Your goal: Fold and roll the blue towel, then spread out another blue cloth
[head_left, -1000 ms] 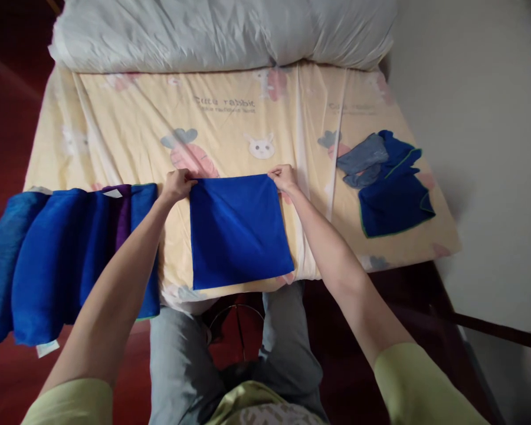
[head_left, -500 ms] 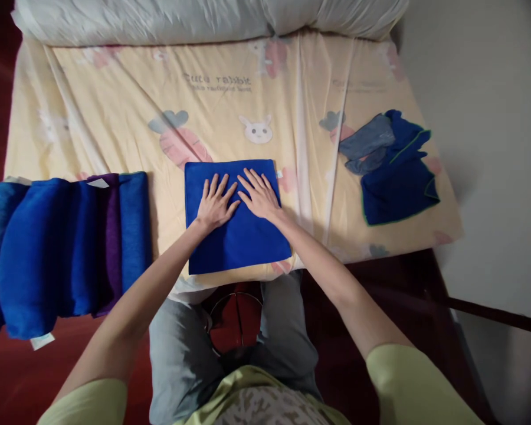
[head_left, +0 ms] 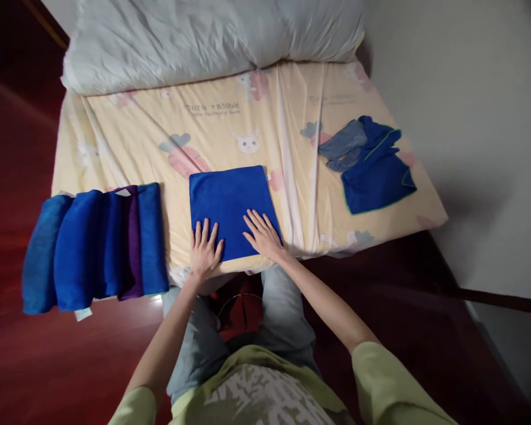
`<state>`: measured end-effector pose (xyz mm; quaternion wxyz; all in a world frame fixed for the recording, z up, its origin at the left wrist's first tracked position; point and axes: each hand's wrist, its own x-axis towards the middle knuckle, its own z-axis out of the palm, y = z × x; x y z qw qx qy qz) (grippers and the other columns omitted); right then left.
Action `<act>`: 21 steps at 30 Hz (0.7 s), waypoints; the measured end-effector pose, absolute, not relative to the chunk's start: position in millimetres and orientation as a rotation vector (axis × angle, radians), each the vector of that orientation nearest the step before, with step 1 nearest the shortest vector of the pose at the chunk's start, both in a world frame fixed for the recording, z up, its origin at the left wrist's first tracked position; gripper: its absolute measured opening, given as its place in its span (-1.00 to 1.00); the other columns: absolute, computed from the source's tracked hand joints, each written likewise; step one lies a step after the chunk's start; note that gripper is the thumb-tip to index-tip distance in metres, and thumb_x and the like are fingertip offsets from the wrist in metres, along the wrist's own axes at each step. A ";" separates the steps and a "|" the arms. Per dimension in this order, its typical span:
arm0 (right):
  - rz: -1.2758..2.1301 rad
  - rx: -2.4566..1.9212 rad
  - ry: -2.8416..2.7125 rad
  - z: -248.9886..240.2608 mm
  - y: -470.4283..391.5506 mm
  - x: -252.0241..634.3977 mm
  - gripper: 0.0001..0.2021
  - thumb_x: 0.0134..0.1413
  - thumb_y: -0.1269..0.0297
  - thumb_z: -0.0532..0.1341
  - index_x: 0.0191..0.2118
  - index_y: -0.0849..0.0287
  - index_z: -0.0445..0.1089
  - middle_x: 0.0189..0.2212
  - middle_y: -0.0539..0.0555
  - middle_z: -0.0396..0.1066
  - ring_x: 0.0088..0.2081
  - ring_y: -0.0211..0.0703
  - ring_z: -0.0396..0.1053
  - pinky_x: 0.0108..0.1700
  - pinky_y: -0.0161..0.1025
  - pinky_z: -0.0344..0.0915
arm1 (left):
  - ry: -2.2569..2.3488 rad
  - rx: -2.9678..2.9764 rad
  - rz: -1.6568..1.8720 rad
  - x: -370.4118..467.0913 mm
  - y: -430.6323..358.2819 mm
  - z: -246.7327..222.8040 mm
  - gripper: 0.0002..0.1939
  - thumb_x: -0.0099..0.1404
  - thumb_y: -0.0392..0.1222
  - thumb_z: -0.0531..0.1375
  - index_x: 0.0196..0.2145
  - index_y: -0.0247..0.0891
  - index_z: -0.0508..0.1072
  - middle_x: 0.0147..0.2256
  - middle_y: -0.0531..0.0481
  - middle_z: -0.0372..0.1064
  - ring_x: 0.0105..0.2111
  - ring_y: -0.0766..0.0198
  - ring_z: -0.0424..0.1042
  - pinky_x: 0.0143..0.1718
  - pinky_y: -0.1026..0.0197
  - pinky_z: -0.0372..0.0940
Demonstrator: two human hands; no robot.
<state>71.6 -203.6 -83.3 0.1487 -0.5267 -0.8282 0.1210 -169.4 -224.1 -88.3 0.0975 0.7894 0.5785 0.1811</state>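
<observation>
A folded blue cloth (head_left: 230, 198) lies flat on the yellow printed bedsheet (head_left: 265, 118), close to the bed's near edge. My left hand (head_left: 203, 251) rests palm down on the cloth's near left corner, fingers spread. My right hand (head_left: 262, 235) lies flat on its near right part, fingers spread too. Neither hand grips anything.
A row of folded blue and purple cloths (head_left: 95, 248) overhangs the bed's near left edge. A loose heap of blue and grey cloths (head_left: 367, 168) lies at the right. A white duvet (head_left: 212, 38) is bunched at the far end. A wall stands to the right, dark red floor around.
My hands let go of the cloth's far corners, pressed flat on its middle, then slid back toward its near edge. The view has pulled back from the bed.
</observation>
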 end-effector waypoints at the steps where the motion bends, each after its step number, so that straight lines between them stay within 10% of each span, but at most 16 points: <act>1: 0.345 -1.535 -2.357 -84.3 -212.1 81.2 -0.40 0.45 0.11 -0.04 0.49 0.14 -0.07 0.50 0.08 -0.16 0.51 -0.02 -0.20 0.53 0.13 -0.18 | 1.712 2.346 0.537 -179.0 -234.3 -89.4 -0.34 0.50 0.03 -0.03 0.46 -0.19 0.04 0.49 -0.09 -0.28 0.49 -0.08 -0.30 0.45 -0.29 -0.20; 10: 0.340 -1.460 -2.314 -90.2 -273.7 127.7 -0.37 0.41 0.14 0.05 0.49 0.16 -0.04 0.47 0.13 -0.08 0.49 0.03 -0.09 0.51 0.17 -0.07 | 1.561 2.535 0.506 -231.1 -296.5 -100.2 -0.34 0.51 0.01 0.00 0.45 -0.32 0.04 0.45 -0.25 -0.10 0.45 -0.03 -0.09 0.43 -0.20 -0.03; 21: 0.336 -1.417 -2.188 -103.7 -270.6 127.7 -0.44 0.12 0.56 0.13 0.25 0.23 0.40 0.27 0.23 0.33 0.36 0.05 0.24 0.44 0.13 0.16 | 1.360 2.637 0.347 -221.1 -274.0 -105.2 -0.25 0.21 -0.47 0.00 0.36 -0.27 0.25 0.39 -0.15 0.09 0.42 0.06 0.02 0.43 -0.12 0.01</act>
